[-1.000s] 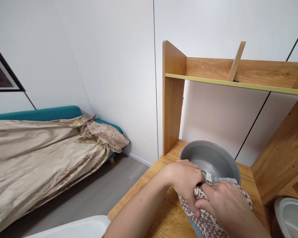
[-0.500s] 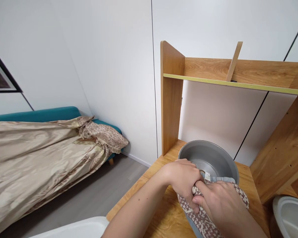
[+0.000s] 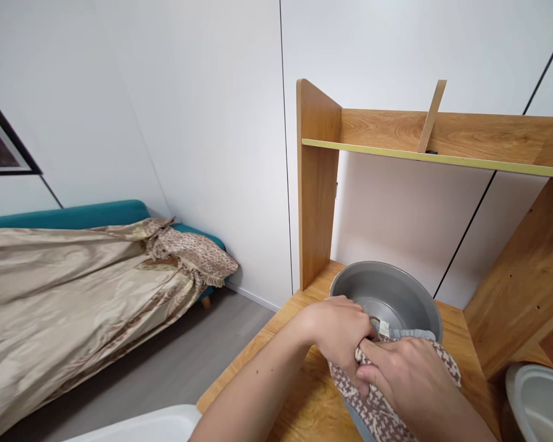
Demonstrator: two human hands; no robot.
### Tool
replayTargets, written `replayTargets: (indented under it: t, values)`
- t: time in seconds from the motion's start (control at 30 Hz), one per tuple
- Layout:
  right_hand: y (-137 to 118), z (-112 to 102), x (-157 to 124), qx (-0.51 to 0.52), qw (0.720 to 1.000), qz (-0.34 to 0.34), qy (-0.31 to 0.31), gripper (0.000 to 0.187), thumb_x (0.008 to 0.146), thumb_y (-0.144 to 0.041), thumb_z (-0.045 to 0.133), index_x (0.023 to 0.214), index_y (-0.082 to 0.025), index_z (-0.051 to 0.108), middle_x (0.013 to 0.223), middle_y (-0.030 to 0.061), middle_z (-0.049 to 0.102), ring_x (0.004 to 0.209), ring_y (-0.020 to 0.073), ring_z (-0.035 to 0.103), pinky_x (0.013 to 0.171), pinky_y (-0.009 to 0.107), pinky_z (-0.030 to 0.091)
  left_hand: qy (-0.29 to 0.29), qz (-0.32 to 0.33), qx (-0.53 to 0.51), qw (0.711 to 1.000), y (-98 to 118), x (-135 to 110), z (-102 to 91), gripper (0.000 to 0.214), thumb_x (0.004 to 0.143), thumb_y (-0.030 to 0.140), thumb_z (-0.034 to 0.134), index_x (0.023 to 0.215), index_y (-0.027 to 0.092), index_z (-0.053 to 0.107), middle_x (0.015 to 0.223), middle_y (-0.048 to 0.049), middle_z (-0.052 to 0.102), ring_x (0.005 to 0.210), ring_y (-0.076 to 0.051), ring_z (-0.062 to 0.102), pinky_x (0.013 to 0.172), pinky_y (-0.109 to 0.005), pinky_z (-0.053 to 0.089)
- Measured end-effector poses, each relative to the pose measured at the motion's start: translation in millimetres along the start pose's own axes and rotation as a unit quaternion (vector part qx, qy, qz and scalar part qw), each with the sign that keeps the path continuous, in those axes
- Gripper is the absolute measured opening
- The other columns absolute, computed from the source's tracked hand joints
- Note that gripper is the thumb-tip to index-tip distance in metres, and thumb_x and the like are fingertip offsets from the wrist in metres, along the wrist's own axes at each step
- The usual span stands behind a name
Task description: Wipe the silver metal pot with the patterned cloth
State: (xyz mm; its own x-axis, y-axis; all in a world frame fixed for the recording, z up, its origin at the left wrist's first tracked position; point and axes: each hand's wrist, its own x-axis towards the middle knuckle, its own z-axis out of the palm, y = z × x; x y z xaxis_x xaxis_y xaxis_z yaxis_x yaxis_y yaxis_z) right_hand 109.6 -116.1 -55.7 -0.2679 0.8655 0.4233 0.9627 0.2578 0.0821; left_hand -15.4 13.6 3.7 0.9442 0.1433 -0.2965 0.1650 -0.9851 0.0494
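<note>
A brown-and-white patterned cloth [image 3: 378,402] with light blue parts and a small white label hangs over the near rim of a grey basin [image 3: 396,285]. My left hand [image 3: 343,337] is closed, its fingers curled around the bunched cloth at the rim. Pressed against it from the right, my right hand [image 3: 403,374] grips the same cloth, thumb pointing left. Part of the cloth lies inside the basin, and some spreads out to the right of my right hand. My hands hide the basin's near rim and the middle of the cloth.
The basin stands on a wooden desk [image 3: 239,374] below a wooden shelf [image 3: 382,126]. A second basin [image 3: 541,399] is at the lower right, and a white rounded edge [image 3: 152,423] shows at the lower left. Further left, a teal sofa [image 3: 74,213] is draped with a beige cover [image 3: 74,294].
Almost nothing differs. The view has shifted very slightly, while both hands keep the same hold on the cloth.
</note>
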Motion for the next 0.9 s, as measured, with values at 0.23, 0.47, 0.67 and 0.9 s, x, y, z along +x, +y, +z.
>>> replayTargets:
  t: [0.23, 0.47, 0.67, 0.9]
  values:
    - [1.1, -1.1, -0.9, 0.001, 1.0, -0.013, -0.02, 0.011, 0.083, -0.019, 0.071, 0.075, -0.025, 0.065, 0.063, -0.006, 0.069, 0.048, 0.0153, 0.059, 0.048, 0.035, 0.016, 0.0, 0.0, -0.002, 1.0, 0.2, -0.3, -0.7, 0.04, 0.07, 0.06, 0.079, 0.093, 0.029, 0.07, 0.087, -0.0007, 0.078, 0.084, -0.027, 0.072, 0.062, -0.033, 0.044]
    - [-0.8, -17.9, 7.1, 0.089, 0.98, 0.126, -0.128, 0.01, 0.087, -0.033, 0.074, 0.082, -0.024, 0.073, 0.077, 0.0004, 0.076, 0.068, 0.0215, 0.071, 0.057, 0.032, 0.031, 0.0, -0.009, -0.008, 1.0, 2.0, -1.9, -3.3, 0.042, 0.068, 0.063, 0.079, 0.089, 0.028, 0.069, 0.088, -0.0014, 0.079, 0.083, -0.027, 0.073, 0.061, -0.033, 0.045]
    - [-2.3, -21.1, 8.7, 0.116, 0.967, 0.188, -0.128, 0.014, 0.086, -0.034, 0.074, 0.089, -0.022, 0.067, 0.081, 0.0022, 0.076, 0.078, 0.0262, 0.073, 0.059, 0.031, 0.035, 0.003, -0.013, 0.001, 1.0, 2.8, -2.0, -2.8, 0.04, 0.07, 0.063, 0.079, 0.085, 0.026, 0.069, 0.083, -0.0021, 0.078, 0.08, -0.027, 0.073, 0.06, -0.034, 0.042]
    - [-0.5, -15.7, 2.3, 0.064, 0.987, 0.138, -0.048, 0.016, 0.101, -0.026, 0.044, 0.09, -0.024, 0.055, 0.062, -0.0018, 0.066, 0.053, 0.019, 0.063, 0.05, 0.031, 0.023, 0.002, -0.022, -0.024, 0.999, 2.8, -2.2, -3.0, 0.049, 0.069, 0.072, 0.075, 0.084, 0.026, 0.069, 0.082, -0.0019, 0.078, 0.082, -0.028, 0.074, 0.064, -0.035, 0.044]
